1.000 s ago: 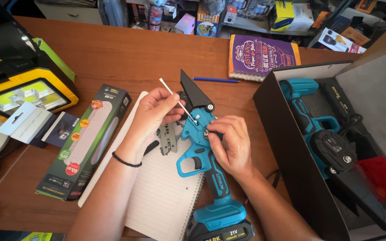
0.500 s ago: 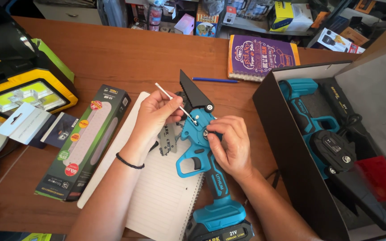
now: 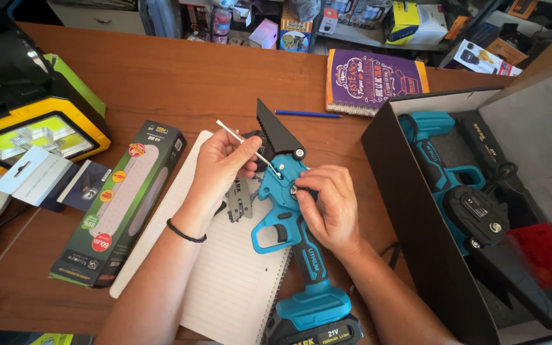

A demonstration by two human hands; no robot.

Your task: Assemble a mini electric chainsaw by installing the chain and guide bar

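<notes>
Pinching a thin white stick [image 3: 245, 144], the left hand [image 3: 225, 163] puts its tip on the blue cordless mini saw [image 3: 287, 220]. The right hand [image 3: 330, 207] presses its fingers on a knob on the saw's side. The saw lies on a lined notepad [image 3: 225, 281]. Farther away, a blue pen [image 3: 308, 114] and a purple notebook [image 3: 375, 80] lie on the wooden table [image 3: 161, 83].

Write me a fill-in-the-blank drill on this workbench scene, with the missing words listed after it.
1. The left hand holds a thin white ____.
2. The blue mini chainsaw lies on a lined ____.
3. The right hand rests on the saw's ____ body.
4. A second saw lies in the open black ____ at the right.

Missing words: stick; notebook; blue; box
</notes>
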